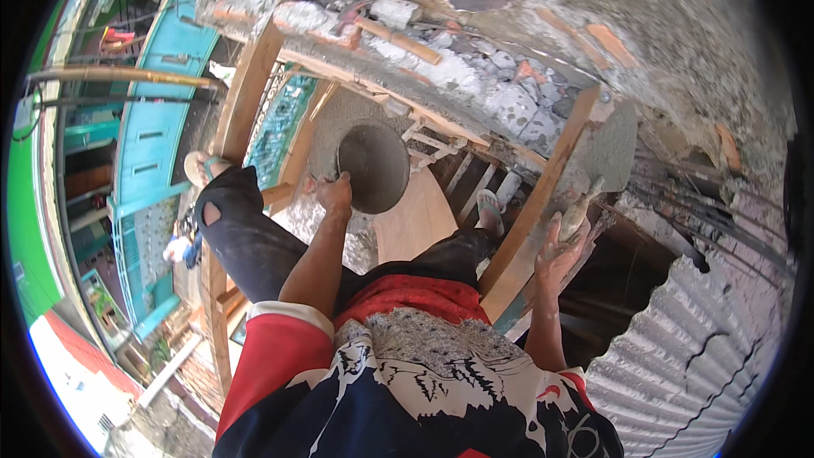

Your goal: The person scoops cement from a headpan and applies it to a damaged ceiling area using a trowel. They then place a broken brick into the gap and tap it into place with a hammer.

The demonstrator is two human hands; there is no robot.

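My left hand is closed on the near left rim of a dark, round bowl. The bowl is tipped so that its inside faces me, and it hangs between my spread legs. Over on the right, my right hand grips the handle of a trowel. The trowel's grey, mortar-coated blade points up and away from me, beside a slanting wooden beam. Past the bowl, a ledge of broken masonry runs along the rough wall, with a wooden-handled hammer lying on it.
Wooden beams frame the place where I stand, high above the ground. My sandalled feet rest far apart. Dark gaps open below on the right, next to a corrugated sheet. Down on the left are turquoise railings and a person.
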